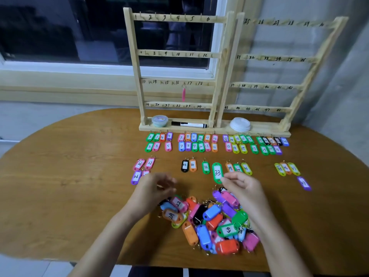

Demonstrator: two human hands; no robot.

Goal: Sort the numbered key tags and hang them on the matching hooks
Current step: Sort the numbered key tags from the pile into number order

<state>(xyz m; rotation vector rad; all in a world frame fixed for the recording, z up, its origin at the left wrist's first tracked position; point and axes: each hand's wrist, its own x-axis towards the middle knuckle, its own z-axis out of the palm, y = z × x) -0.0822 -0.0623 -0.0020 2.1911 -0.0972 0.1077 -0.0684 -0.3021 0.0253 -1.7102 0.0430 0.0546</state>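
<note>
A pile of coloured key tags (211, 220) lies on the table in front of me. My right hand (244, 187) pinches the lower end of a green tag marked 33 (217, 172), which lies among a sorted row of tags numbered in the thirties and forties (237, 167). My left hand (157, 188) hovers blurred above the pile's left edge, fingers loosely curled, with nothing visible in it. Two rows of low-numbered sorted tags (199, 142) lie in front of the two wooden hook racks (179, 54) (279, 58). One pink tag (183, 93) hangs near hook 17.
Pink and purple tags marked 26 and 27 (139, 170) lie left of my left hand. A purple tag (304, 183) lies alone at the right. A small tub (159, 120), a black marker (189, 124) and a white lid (240, 124) sit on the rack base. The oval wooden table (69, 176) stands below a window.
</note>
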